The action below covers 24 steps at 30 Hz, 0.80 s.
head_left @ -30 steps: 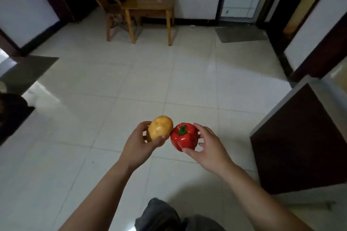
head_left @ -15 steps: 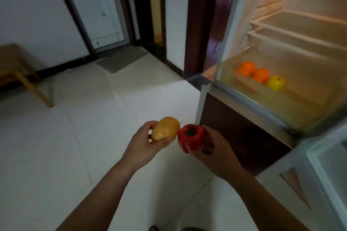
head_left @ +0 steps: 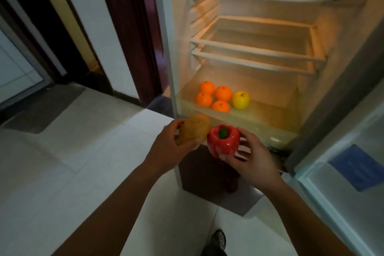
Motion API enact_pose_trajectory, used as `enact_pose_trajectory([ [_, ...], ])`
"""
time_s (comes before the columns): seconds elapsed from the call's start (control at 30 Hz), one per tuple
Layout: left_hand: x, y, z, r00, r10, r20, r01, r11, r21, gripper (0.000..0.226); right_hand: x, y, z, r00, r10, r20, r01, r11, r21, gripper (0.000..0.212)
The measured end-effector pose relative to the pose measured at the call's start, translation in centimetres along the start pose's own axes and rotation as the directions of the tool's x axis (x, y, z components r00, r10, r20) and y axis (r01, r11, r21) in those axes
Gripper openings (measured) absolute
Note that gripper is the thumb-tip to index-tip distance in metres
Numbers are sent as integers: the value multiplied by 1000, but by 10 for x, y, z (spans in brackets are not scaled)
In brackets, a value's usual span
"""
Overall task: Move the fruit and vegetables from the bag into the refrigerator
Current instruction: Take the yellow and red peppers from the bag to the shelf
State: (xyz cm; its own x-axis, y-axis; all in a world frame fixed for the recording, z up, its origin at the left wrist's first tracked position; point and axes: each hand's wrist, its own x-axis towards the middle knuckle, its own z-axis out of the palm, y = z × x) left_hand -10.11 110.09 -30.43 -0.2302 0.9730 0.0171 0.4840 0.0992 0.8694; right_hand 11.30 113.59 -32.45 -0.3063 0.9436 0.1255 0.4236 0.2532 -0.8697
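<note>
While standing nearer the fridge (head_left: 257,33) than half a second ago, now faces it squarely, shelves and bin (head_left: 270,110) filling the upper view. Still grips as before: left hand (head_left: 168,147) curled round potato (head_left: 194,129), right hand (head_left: 253,156) cupping pepper (head_left: 223,139) from below, fingers spread round its side. Both held touching each other, just in front of the bin's edge, outside the fridge. Inside the bin, four oranges (head_left: 214,95) bunched, apple (head_left: 240,100) touching them on the right. Underfoot, pale floor (head_left: 62,162); grey mat (head_left: 43,106) at left by a dark doorway; fridge door (head_left: 342,183) swung open at right. Potato's long axis slanted, lower left to upper right. Pepper upright, green stem pointing up at the camera.
</note>
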Motion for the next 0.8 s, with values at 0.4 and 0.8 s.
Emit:
enact_pose_trajectory([
  [0.4, 171, 75, 12, 967, 253, 37, -250, 966, -71, 58, 145, -5, -67, 974, -87, -208, 87, 996, -7, 73],
  [0.8, 258, 192, 1, 796, 605, -12, -604, 795, -50, 63, 198, -69, -145, 885, -135, -445, 152, 988, 4, 80],
])
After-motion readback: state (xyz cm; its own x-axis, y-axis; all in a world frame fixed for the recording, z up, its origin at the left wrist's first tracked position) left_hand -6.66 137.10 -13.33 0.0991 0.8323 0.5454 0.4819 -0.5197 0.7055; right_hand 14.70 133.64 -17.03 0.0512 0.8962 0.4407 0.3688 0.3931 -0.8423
